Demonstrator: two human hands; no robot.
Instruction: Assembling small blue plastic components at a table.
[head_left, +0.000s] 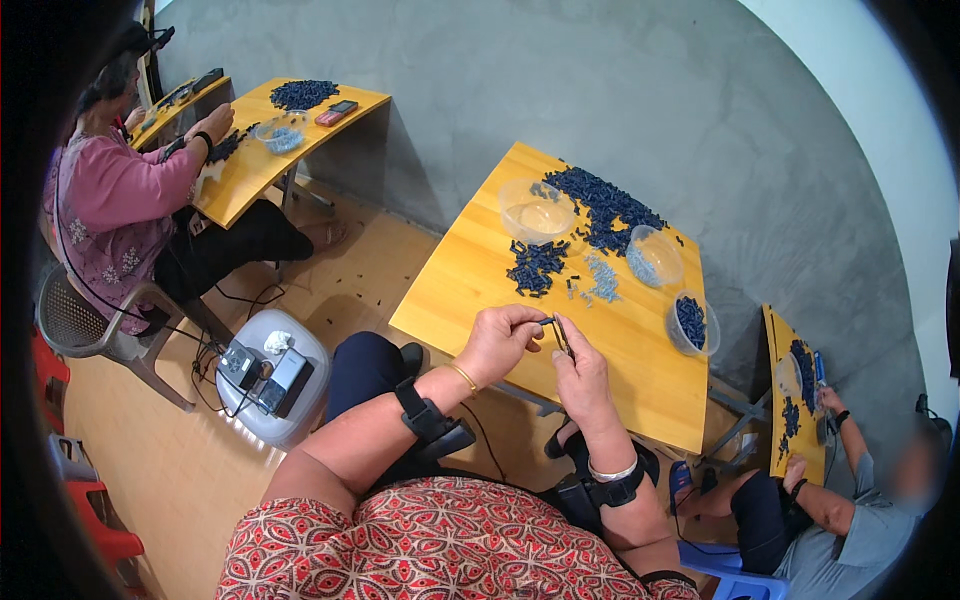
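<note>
Above the near edge of the yellow table (pixel 470 265), my left hand (pixel 492 346) pinches a small dark blue tube-like piece (pixel 546 321). My right hand (pixel 586 380) is closed around a slim dark tool (pixel 564 338), its tip meeting the piece; its exact kind is unclear. Beyond my hands lie a small heap of dark pieces (pixel 535 268) and scattered pale grey-blue bits (pixel 603 281). A larger dark heap (pixel 605 198) spreads along the far side. One clear bowl (pixel 533 228) stands at left, another holds pale bits (pixel 668 247), and the rightmost contains dark pieces (pixel 691 318).
At left, a person in pink (pixel 130 190) works at another yellow table (pixel 235 200). At lower right, a person in a grey-blue shirt (pixel 880 530) sits by a third table (pixel 815 465). A pale stool (pixel 300 425) bears electronic boxes; cables (pixel 215 345) trail nearby.
</note>
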